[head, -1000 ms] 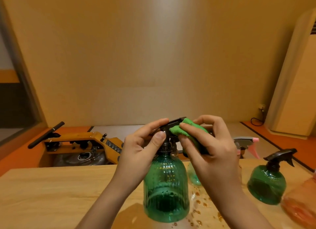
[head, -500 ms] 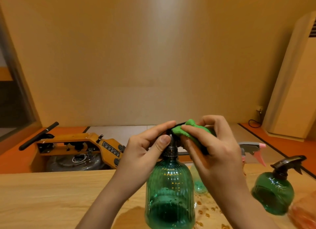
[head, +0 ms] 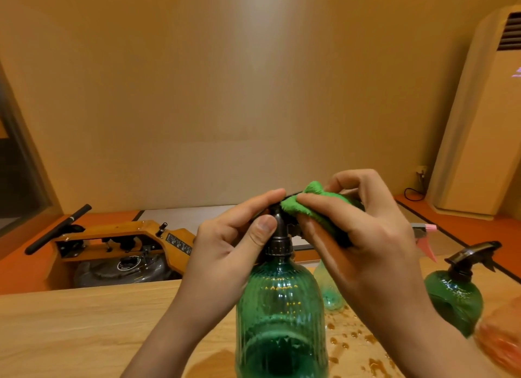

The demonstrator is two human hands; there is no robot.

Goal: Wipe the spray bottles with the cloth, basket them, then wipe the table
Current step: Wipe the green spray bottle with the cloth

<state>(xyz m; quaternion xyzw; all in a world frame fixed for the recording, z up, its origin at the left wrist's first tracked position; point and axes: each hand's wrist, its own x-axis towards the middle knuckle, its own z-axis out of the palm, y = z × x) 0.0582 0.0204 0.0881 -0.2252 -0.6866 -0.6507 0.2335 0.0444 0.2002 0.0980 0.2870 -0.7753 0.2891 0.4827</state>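
Observation:
A tall ribbed green spray bottle [head: 280, 315] stands low in the middle, close to the camera. My left hand [head: 225, 248] pinches its dark spray head between thumb and fingers. My right hand [head: 363, 245] grips a bunched green cloth [head: 313, 201] and presses it against the right side of that spray head. A round green spray bottle [head: 454, 296] with a black trigger stands on the table at the right. Behind my right hand a pale clear bottle [head: 329, 290] shows, with a pink-tipped trigger [head: 425, 236] sticking out on the right.
Water drops [head: 352, 338] lie on the wooden table [head: 84, 327] right of the held bottle. An orange translucent object [head: 504, 335] sits at the right edge. Beyond the table stands a yellow machine [head: 124, 242] on the floor. A tall air conditioner [head: 485, 118] fills the right corner.
The view has drifted so the bottles sit lower and further right in frame. My right hand has shifted the cloth slightly over the spray head; my left hand keeps its pinch.

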